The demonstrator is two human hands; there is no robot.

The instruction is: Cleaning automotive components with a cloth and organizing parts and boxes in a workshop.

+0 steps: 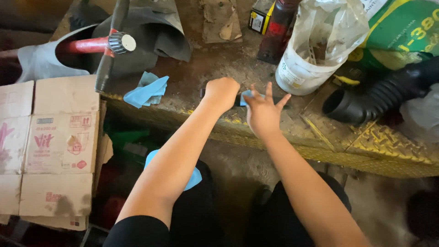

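While the left hand [222, 93] is balled into a fist, fingers together and clamped on a dark bar-like tool [204, 93] lying on the grimy surface [215, 64], the right hand [262, 113] sits just beside it with fingers [269, 90] spread apart, pressing a small blue cloth scrap [244, 97] against the same tool. Tool lies near the surface's front edge, mostly hidden under both hands; what kind of tool, cannot tell. Yellow checker-plate edge [384, 146] runs along the front of the surface. Another crumpled blue cloth [147, 89] lies left of the left hand, well apart. Red-handled tool with a ribbed metal end [106, 44] rests on grey rubber sheeting [151, 32] at upper left. White plastic bucket [299, 71] with a clear bag in it stands just beyond the right hand; black corrugated hose [384, 93] to its right, green sack [404, 27] behind. Dark red bottle [278, 29] near the bucket. Cardboard boxes [50, 142] stacked at lower left. Blue cloth piece [194, 176] on the person's lap.
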